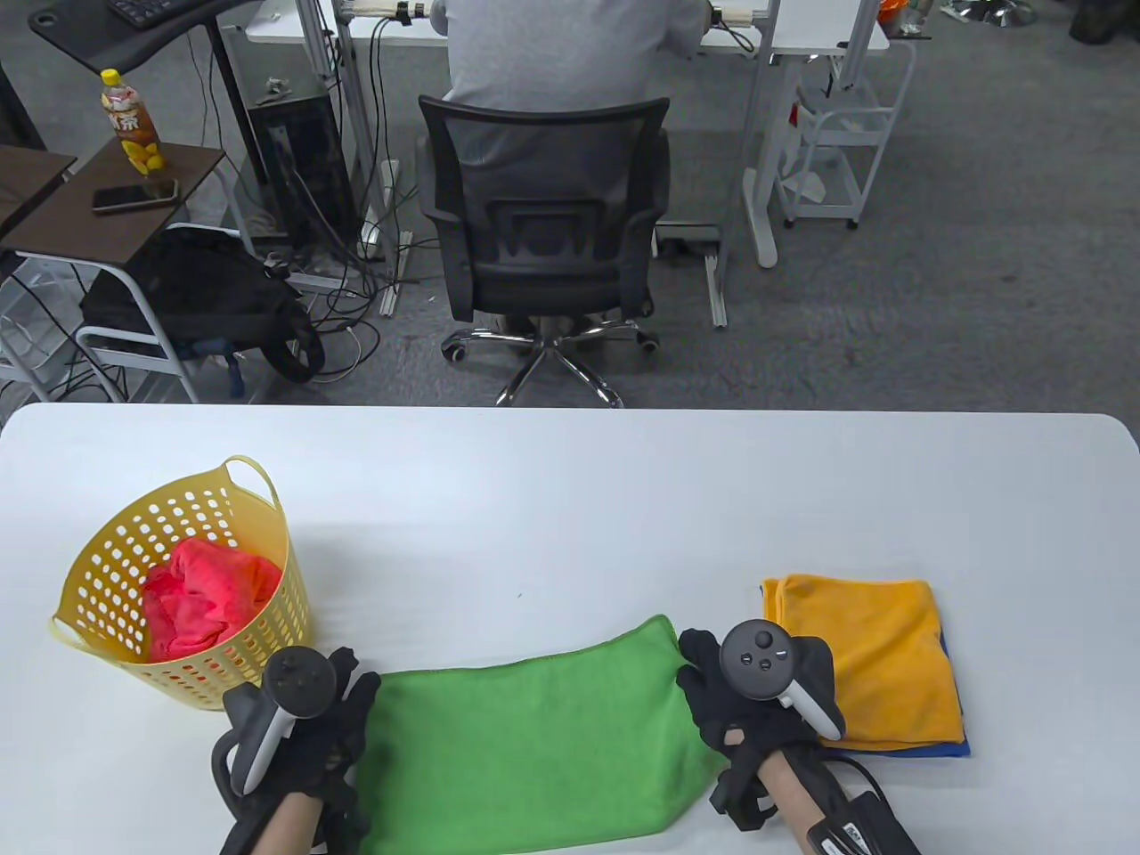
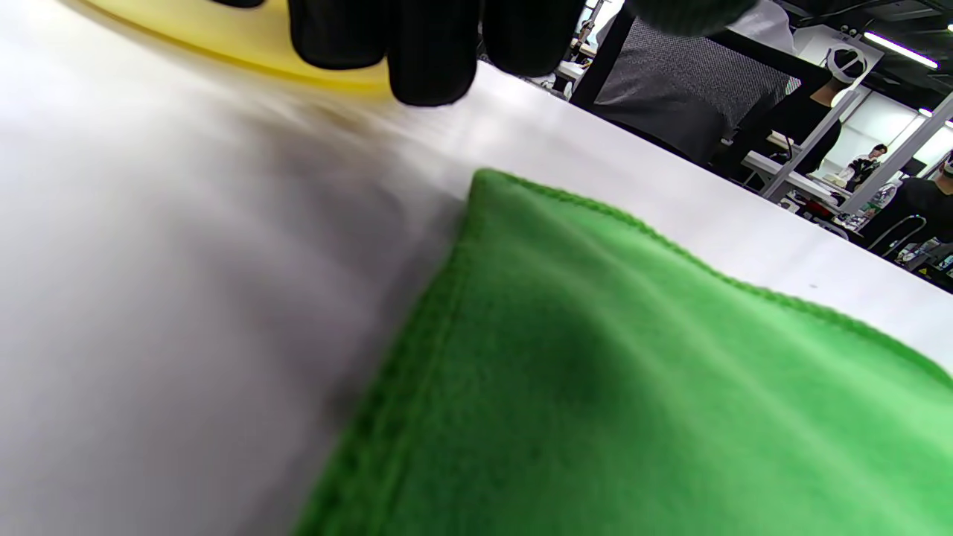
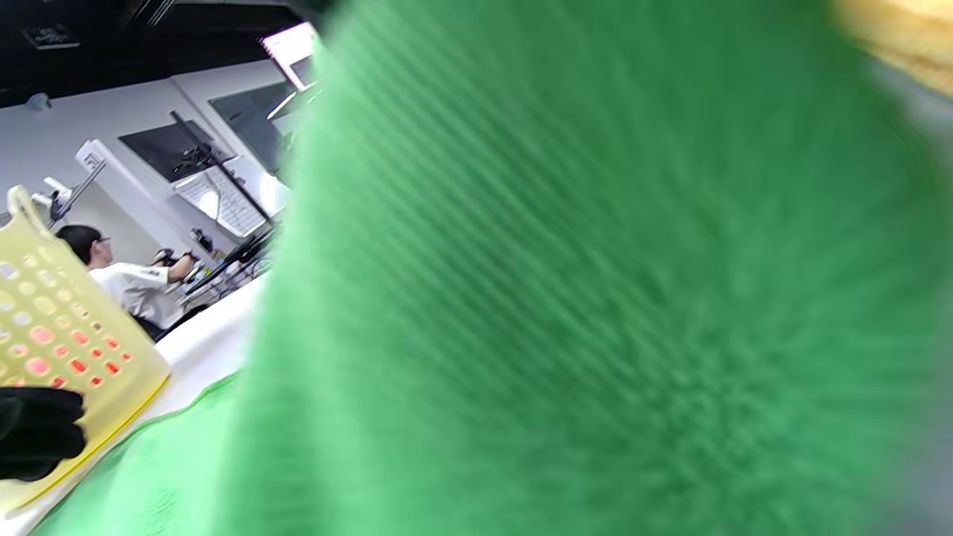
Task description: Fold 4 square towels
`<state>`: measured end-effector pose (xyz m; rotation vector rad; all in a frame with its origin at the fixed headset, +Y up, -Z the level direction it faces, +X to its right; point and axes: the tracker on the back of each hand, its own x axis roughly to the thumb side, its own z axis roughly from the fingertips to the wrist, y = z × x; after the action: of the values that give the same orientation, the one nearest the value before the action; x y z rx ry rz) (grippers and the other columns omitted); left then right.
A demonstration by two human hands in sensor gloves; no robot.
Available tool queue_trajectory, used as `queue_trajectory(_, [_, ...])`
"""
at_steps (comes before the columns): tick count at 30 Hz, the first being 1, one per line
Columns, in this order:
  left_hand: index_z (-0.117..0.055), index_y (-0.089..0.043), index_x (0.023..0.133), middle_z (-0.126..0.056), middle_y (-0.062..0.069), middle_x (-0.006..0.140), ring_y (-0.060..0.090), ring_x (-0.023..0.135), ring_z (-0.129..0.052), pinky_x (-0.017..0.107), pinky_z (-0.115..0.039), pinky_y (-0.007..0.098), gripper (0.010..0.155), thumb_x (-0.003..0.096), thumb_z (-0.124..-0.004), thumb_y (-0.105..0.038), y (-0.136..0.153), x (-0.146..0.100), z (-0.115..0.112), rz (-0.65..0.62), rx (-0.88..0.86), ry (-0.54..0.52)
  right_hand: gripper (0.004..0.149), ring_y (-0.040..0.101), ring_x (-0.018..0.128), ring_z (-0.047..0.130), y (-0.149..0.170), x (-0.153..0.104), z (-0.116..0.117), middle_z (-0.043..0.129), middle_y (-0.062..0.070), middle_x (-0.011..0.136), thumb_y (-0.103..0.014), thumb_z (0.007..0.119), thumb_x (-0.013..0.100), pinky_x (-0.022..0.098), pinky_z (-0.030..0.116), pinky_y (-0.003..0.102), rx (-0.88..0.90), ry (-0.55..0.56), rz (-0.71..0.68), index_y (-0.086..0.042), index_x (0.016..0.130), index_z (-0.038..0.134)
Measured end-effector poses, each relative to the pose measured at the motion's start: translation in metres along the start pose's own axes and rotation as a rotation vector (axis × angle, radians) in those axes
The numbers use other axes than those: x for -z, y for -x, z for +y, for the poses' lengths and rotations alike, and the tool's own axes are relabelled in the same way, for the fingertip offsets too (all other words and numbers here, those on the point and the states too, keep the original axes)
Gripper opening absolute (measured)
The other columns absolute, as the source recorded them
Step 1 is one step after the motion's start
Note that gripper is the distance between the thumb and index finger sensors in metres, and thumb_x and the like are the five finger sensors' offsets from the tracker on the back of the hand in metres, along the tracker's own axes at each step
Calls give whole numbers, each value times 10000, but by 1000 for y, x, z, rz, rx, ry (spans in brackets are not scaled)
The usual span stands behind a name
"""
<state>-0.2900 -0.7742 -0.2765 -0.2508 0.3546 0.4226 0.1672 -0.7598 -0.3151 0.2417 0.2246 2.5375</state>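
A green towel (image 1: 534,739), folded to a long rectangle, lies at the table's front edge. It also shows in the left wrist view (image 2: 633,372). My left hand (image 1: 343,712) is at its left end. In the left wrist view its fingertips (image 2: 432,52) hang over bare table just beyond the towel's flat corner, not touching it. My right hand (image 1: 712,686) grips the towel's right end, and the cloth (image 3: 595,298) fills the right wrist view, raised close to the camera. A folded orange towel (image 1: 873,659) lies on a blue towel (image 1: 944,751) to the right.
A yellow perforated basket (image 1: 107,570) stands at the front left with a crumpled red towel (image 1: 205,597) inside, close to my left hand. The white table (image 1: 570,499) stretches away behind the towels. An office chair (image 1: 543,223) stands beyond its far edge.
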Motion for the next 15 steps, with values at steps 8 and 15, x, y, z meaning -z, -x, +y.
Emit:
queue_trajectory(8, [-562,-353,1120,-630,1,1180,340,1149,-572,866,-451,566,655,525,-604,-624,-2,-1,0,-18,4,1,446,59,52,957,41,-9,-36,954,155,489,-258,736,528,259,930,372,-190,104,286,-107,944,685])
queue_trajectory(15, [-532,-370,1132,-608,-1,1193,336,1154,-565,869,-447,566,663,527,-598,-632,-4,0,0,-39,8,15,445,51,43,965,15,-17,-50,958,146,440,-257,746,536,239,932,358,-188,136,348,-92,946,698])
